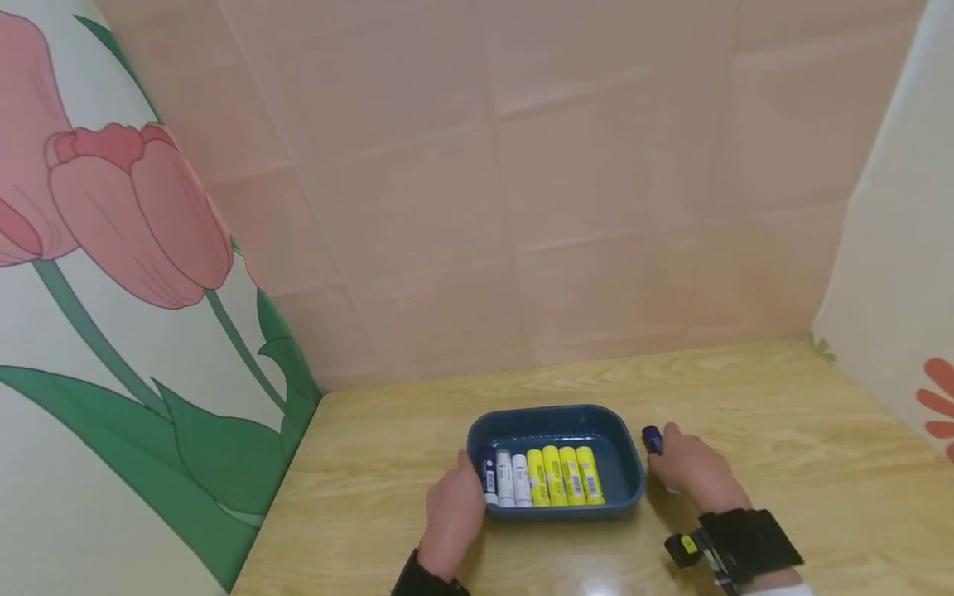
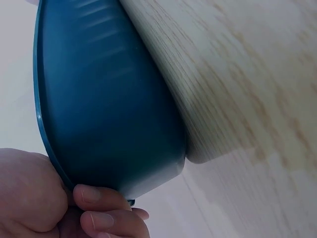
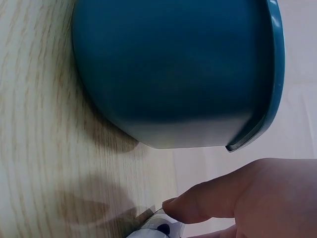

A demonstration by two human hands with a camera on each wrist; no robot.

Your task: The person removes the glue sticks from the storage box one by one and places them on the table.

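Observation:
A dark blue rectangular tray (image 1: 559,515) stands on the table. At its left side my left hand (image 1: 455,507) grips the rim, with curled fingers (image 2: 101,198) under the lip in the left wrist view. To the right of the tray, apart from it, my right hand (image 1: 693,469) pinches a glue stick (image 1: 652,439) with a dark blue cap. Its white body (image 3: 151,232) shows partly under the thumb; the rest is hidden by the hand. Inside the tray, upright side by side from the left, lie a dark blue glue stick (image 1: 489,472), two white ones (image 1: 504,480) and several yellow ones (image 1: 555,476).
The light wood table (image 1: 373,463) reaches back to a wall covered with pinkish paper (image 1: 522,207). A tulip-painted panel (image 1: 142,215) borders the left side, and a pale wall (image 1: 894,273) the right. Black straps with a camera (image 1: 745,542) sit on the wrists.

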